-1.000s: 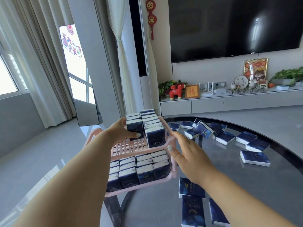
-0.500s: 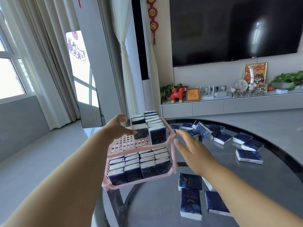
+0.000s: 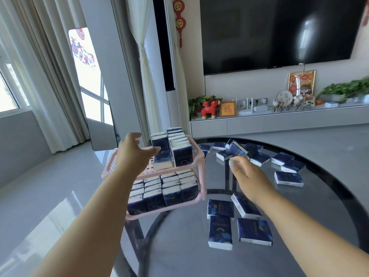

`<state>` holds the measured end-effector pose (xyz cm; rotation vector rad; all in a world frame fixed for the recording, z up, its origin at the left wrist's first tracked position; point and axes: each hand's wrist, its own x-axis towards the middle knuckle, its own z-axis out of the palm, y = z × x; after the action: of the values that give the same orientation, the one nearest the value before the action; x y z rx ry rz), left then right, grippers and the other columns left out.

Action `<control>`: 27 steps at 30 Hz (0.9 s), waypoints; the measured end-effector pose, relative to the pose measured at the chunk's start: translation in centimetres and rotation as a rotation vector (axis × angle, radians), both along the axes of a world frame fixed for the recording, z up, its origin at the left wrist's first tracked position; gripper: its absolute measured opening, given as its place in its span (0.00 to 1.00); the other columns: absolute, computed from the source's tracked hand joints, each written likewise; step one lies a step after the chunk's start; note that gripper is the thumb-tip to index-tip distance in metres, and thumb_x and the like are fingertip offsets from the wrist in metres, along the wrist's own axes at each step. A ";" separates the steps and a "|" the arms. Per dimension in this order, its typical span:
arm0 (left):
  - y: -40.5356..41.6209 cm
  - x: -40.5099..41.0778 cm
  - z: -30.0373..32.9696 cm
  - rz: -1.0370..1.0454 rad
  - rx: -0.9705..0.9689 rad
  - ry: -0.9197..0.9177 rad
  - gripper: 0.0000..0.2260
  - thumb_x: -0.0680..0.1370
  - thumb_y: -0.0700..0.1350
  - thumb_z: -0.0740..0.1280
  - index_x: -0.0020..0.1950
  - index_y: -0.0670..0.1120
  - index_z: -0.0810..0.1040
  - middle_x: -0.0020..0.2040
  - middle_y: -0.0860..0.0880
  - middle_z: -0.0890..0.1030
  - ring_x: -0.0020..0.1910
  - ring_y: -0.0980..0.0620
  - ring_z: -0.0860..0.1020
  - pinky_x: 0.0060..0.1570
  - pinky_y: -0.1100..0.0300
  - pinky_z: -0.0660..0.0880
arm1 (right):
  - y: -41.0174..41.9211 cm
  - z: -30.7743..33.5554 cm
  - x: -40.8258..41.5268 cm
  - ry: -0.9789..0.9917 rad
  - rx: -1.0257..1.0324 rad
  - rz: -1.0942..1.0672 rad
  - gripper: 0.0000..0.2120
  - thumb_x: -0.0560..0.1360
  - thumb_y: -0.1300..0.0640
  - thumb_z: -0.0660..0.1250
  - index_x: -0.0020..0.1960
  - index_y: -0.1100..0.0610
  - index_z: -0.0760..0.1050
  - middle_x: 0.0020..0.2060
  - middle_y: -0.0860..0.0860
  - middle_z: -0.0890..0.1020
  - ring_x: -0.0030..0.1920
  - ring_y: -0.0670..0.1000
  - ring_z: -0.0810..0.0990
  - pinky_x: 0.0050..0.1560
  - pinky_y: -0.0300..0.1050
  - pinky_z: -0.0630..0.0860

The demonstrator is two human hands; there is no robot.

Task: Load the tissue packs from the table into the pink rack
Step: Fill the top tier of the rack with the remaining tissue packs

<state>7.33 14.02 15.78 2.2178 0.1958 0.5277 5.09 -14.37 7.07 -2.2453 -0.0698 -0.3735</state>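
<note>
The left hand (image 3: 132,151) is open beside the top packs (image 3: 175,148) in the pink rack (image 3: 196,156), maybe to steady them, while the open right hand (image 3: 246,175) reaches for loose tissue packs (image 3: 235,149) on the worktop (image 3: 319,206).

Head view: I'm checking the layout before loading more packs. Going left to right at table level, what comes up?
Left hand → pink rack → right hand → lone tissue pack near the table's right edge.
</note>
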 end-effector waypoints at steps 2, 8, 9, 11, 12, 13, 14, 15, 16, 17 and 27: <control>-2.1 -3.5 -1.4 0.035 -0.011 -0.191 0.17 0.74 0.49 0.72 0.60 0.52 0.73 0.56 0.50 0.77 0.51 0.50 0.77 0.52 0.53 0.74 | -1.2 -1.6 0.8 0.110 -0.142 -0.075 0.22 0.79 0.39 0.52 0.64 0.50 0.70 0.63 0.49 0.76 0.59 0.52 0.75 0.54 0.44 0.69; -8.4 -8.2 -10.8 -0.231 0.075 0.104 0.10 0.76 0.50 0.69 0.55 0.51 0.75 0.53 0.51 0.77 0.49 0.53 0.76 0.47 0.61 0.72 | -0.7 -6.6 0.5 0.459 -0.464 0.081 0.27 0.76 0.33 0.50 0.73 0.38 0.58 0.75 0.48 0.61 0.73 0.54 0.60 0.70 0.52 0.61; -9.2 -8.3 -12.3 -0.262 0.127 0.189 0.16 0.76 0.53 0.67 0.61 0.50 0.73 0.58 0.51 0.76 0.55 0.52 0.74 0.53 0.61 0.72 | -0.2 -6.9 0.1 0.446 -0.525 0.096 0.26 0.76 0.33 0.51 0.73 0.37 0.58 0.75 0.48 0.59 0.73 0.54 0.59 0.70 0.53 0.60; -10.2 -8.5 -14.7 -0.296 0.168 0.302 0.25 0.76 0.58 0.65 0.70 0.49 0.67 0.67 0.50 0.72 0.66 0.50 0.70 0.63 0.57 0.69 | 0.7 -7.2 -0.8 0.368 -0.600 0.101 0.24 0.76 0.34 0.52 0.71 0.36 0.61 0.74 0.46 0.60 0.73 0.54 0.59 0.68 0.52 0.60; -10.6 -8.8 -15.4 -0.303 0.188 0.331 0.27 0.77 0.59 0.64 0.71 0.49 0.66 0.69 0.50 0.71 0.68 0.49 0.68 0.66 0.56 0.67 | 1.1 -7.2 -1.4 0.336 -0.604 0.113 0.22 0.77 0.35 0.52 0.70 0.37 0.63 0.73 0.46 0.62 0.72 0.53 0.61 0.68 0.51 0.61; -10.9 -9.1 -15.9 -0.307 0.218 0.342 0.27 0.77 0.60 0.63 0.72 0.48 0.65 0.69 0.50 0.70 0.69 0.49 0.66 0.67 0.56 0.65 | 1.4 -7.2 -1.9 0.311 -0.599 0.131 0.21 0.77 0.36 0.53 0.69 0.37 0.65 0.72 0.45 0.64 0.71 0.53 0.62 0.68 0.50 0.61; -11.0 -9.4 -16.4 -0.314 0.250 0.341 0.28 0.77 0.60 0.62 0.73 0.48 0.63 0.70 0.50 0.70 0.70 0.49 0.65 0.68 0.57 0.63 | 1.6 -7.3 -2.4 0.298 -0.590 0.146 0.21 0.77 0.36 0.54 0.68 0.37 0.66 0.70 0.44 0.65 0.70 0.52 0.63 0.67 0.50 0.62; -11.1 -9.8 -16.7 -0.323 0.275 0.337 0.30 0.77 0.60 0.62 0.75 0.48 0.61 0.71 0.51 0.69 0.71 0.49 0.63 0.68 0.58 0.61 | 1.8 -7.5 -3.0 0.283 -0.583 0.158 0.21 0.77 0.37 0.54 0.68 0.38 0.66 0.69 0.43 0.66 0.69 0.52 0.63 0.67 0.49 0.62; -11.1 -10.3 -17.0 -0.328 0.287 0.330 0.31 0.78 0.61 0.61 0.76 0.48 0.58 0.72 0.52 0.67 0.72 0.50 0.61 0.69 0.59 0.60 | 1.9 -7.7 -3.5 0.268 -0.579 0.164 0.20 0.77 0.37 0.54 0.68 0.39 0.67 0.68 0.43 0.66 0.68 0.51 0.64 0.67 0.48 0.62; -11.0 -10.6 -17.3 -0.333 0.286 0.314 0.32 0.78 0.61 0.61 0.77 0.48 0.57 0.72 0.53 0.66 0.72 0.51 0.61 0.69 0.60 0.59 | 2.0 -7.9 -4.0 0.245 -0.576 0.166 0.20 0.77 0.38 0.54 0.68 0.39 0.67 0.68 0.43 0.67 0.68 0.51 0.64 0.66 0.48 0.62; -9.3 -15.7 -18.9 -0.104 0.367 0.134 0.42 0.61 0.77 0.47 0.58 0.48 0.75 0.58 0.54 0.74 0.63 0.50 0.68 0.60 0.60 0.67 | 2.1 -7.3 -7.1 0.294 -0.641 -0.177 0.32 0.77 0.35 0.51 0.69 0.58 0.65 0.67 0.55 0.70 0.66 0.56 0.68 0.64 0.48 0.65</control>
<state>-8.34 4.67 -3.16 2.6078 0.0553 0.3803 -2.05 -12.26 -0.25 -2.9294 0.1917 -0.1124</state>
